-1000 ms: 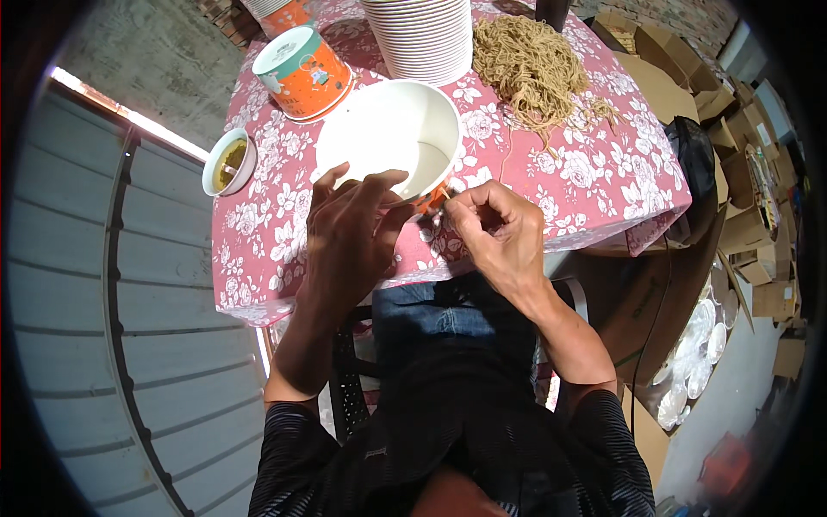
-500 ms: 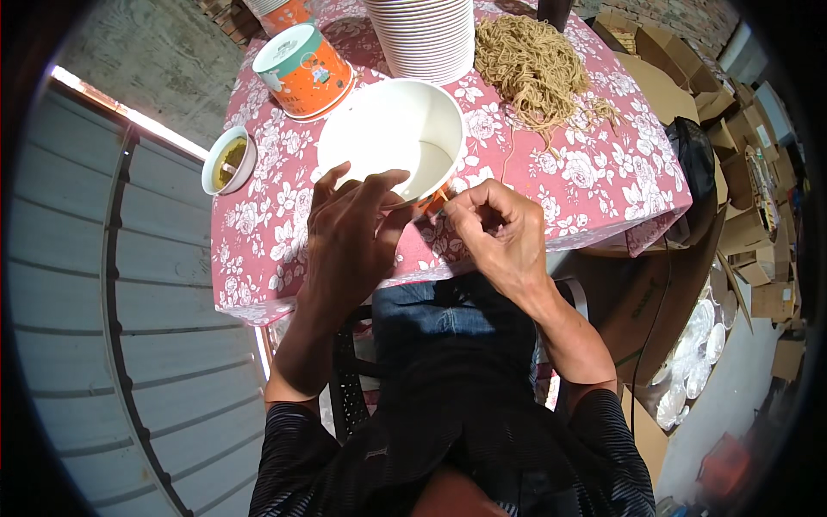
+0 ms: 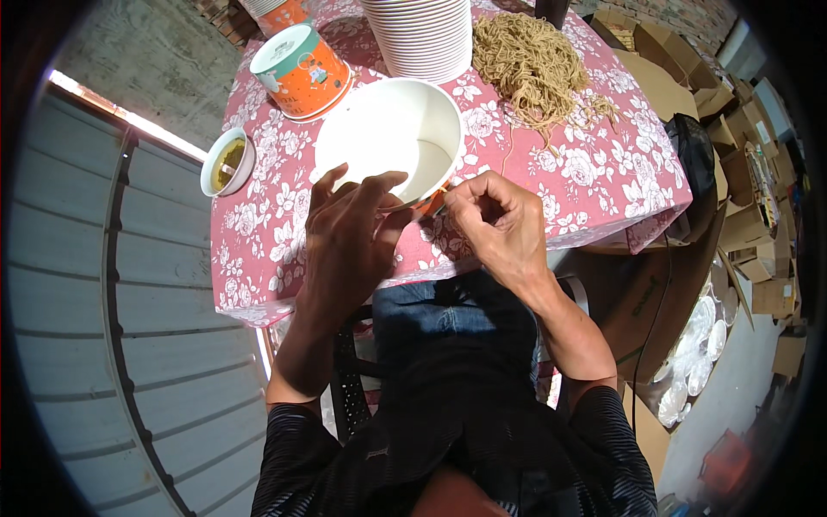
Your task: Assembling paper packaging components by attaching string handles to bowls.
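Observation:
A white-lined paper bucket with an orange outside stands near the table's front edge, its wide mouth tilted toward me. My left hand is at its near rim, fingers curled over the edge and the thumb low on the near side. Close to the bucket's right front side, my right hand is closed in a pinch of thumb and forefinger. A thin strand of tan string trails from the heap toward this hand. The fingers mostly hide the part they pinch.
Behind the bucket rises a tall stack of white tubs. An orange-and-green bucket sits upside down to its left. A small bowl of yellowish liquid stands at the left edge. Cardboard boxes crowd the right side.
My right hand stays at the bucket's side with a slight shift of the fingers. The left hand keeps its place at the rim; the view has moved very slightly.

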A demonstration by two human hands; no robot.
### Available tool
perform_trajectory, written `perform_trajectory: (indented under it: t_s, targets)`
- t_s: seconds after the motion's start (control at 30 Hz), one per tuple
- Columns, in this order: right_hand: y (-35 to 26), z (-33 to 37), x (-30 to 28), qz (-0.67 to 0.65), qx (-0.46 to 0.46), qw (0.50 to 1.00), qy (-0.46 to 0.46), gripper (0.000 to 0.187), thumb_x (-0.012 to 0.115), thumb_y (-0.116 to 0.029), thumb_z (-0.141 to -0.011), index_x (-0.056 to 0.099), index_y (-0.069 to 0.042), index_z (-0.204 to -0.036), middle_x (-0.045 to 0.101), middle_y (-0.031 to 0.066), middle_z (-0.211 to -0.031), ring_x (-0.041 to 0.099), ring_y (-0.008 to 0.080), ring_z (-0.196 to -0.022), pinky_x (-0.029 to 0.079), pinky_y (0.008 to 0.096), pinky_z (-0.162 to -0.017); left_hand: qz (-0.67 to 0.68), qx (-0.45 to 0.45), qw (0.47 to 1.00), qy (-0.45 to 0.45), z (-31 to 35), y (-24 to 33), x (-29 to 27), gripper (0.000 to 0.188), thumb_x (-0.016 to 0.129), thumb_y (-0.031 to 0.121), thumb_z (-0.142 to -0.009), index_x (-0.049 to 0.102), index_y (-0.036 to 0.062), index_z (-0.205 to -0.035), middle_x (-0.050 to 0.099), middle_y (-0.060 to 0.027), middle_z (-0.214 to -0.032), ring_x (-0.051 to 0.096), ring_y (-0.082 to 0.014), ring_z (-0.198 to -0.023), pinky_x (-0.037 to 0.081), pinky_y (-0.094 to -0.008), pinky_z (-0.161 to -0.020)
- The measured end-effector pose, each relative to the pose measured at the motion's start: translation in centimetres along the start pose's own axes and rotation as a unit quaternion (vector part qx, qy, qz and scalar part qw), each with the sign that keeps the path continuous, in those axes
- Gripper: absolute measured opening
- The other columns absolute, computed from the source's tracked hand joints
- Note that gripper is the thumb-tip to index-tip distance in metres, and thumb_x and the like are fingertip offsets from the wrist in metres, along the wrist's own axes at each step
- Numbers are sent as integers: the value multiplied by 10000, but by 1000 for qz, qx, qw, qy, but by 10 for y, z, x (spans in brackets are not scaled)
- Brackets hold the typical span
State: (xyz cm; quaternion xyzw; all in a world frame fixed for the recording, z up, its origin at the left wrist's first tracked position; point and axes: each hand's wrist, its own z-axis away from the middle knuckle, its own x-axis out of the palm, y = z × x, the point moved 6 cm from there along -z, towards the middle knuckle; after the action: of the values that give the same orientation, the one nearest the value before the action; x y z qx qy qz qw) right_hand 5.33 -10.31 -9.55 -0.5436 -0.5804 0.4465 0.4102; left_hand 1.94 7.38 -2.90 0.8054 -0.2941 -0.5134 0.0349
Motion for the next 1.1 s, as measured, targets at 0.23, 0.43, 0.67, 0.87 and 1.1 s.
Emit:
perform_trajectory:
  t_s: [0.23, 0.43, 0.67, 0.87, 1.1]
  targets:
    - [-4, 0, 2, 22, -7, 999, -24, 122, 710, -69, -979, 712, 40, -925, 678, -11, -763, 561, 22, -675, 456, 212, -596, 13, -4, 1000, -4, 0, -1, 0, 373, 777, 94, -868, 663, 106, -1222, 758, -57, -853, 739, -225, -883, 402, -450, -1119]
    - [-1, -2, 3, 31, 7, 999, -26, 126, 705, -77, -986, 716, 39, -939, 679, -10, -763, 560, 19, -674, 451, 211, -594, 4, 13, 1000, -15, -4, 5, -3, 388, 766, 133, -902, 625, 105, -1262, 757, -57, -839, 740, -230, -890, 392, -465, -1120]
    - [1, -6, 3, 36, -6, 999, -21, 136, 699, -82, -993, 714, 46, -950, 684, -7, -774, 570, 21, -680, 462, 211, -604, 41, 14, 999, -6, -10, 4, -7, 352, 672, 41, -965, 626, 78, -1312, 728, -122, -939, 731, -271, -873, 547, -434, -918]
    - [0, -9, 3, 27, -10, 1000, 2, 150, 755, -108, -933, 744, 39, -909, 700, 65, -705, 612, 78, -609, 483, 268, -553, 117, 106, 986, -53, -27, -8, 2, 361, 613, -31, -990, 607, 60, -1340, 723, -167, -1039, 726, -282, -839, 563, -393, -715]
    - [0, -13, 0, 54, -19, 998, -17, 148, 782, -93, -923, 765, 49, -961, 743, 115, -775, 666, 123, -615, 515, 287, -554, 125, 76, 975, -165, -46, -8, 12, 272, 637, 22, -993, 681, 29, -1261, 732, -171, -975, 695, -226, -718, 553, -356, -682]
